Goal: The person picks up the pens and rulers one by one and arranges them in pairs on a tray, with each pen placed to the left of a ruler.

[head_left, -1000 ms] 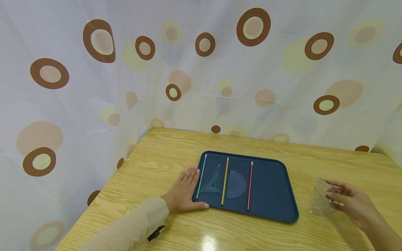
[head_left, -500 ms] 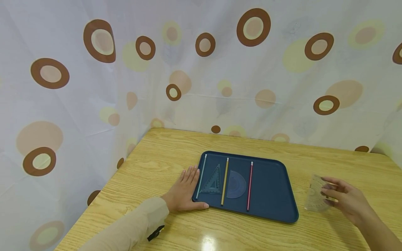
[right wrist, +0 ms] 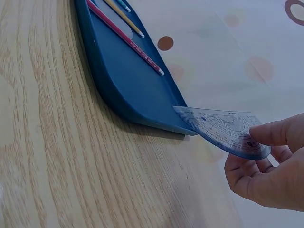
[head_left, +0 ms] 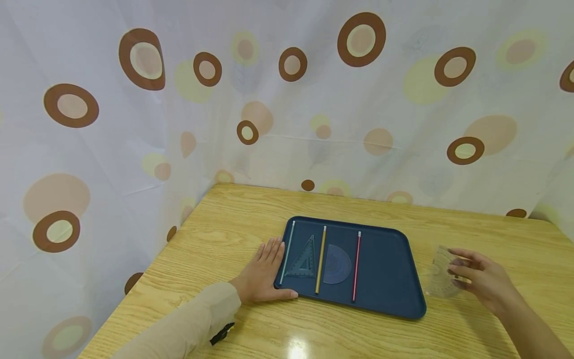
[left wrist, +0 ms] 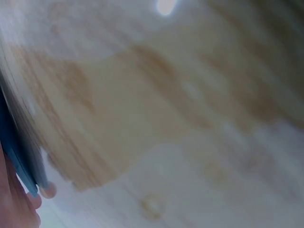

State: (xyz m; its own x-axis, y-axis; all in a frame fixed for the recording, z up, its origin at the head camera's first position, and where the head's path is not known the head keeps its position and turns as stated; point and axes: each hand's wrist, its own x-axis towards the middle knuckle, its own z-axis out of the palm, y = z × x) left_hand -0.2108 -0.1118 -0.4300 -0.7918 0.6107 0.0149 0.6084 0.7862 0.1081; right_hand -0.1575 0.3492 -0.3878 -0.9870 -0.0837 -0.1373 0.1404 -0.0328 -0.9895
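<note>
My right hand [head_left: 482, 279] pinches a clear protractor [right wrist: 223, 128] between thumb and fingers, just right of the blue tray [head_left: 387, 279]. In the right wrist view the protractor's far corner overlaps the tray's rim. My left hand [head_left: 262, 274] lies flat with fingers spread at the tray's left edge, thumb along the near rim. On the tray, from left to right, lie a green pencil [head_left: 288, 253], a bluish-green set square [head_left: 305, 259], a yellow pencil [head_left: 321, 259], another clear protractor [head_left: 337, 264] and a red pencil [head_left: 357, 266].
The tray rests on a wood-grain table [head_left: 233, 214]. A pale curtain [head_left: 287, 99] with brown and beige circles hangs behind the table and along its left side. Light reflects off the table's near part. The left wrist view is mostly blurred.
My right hand has moved left with the protractor, bringing it close to the tray's right edge. The left hand, the tray and the things on it have stayed still.
</note>
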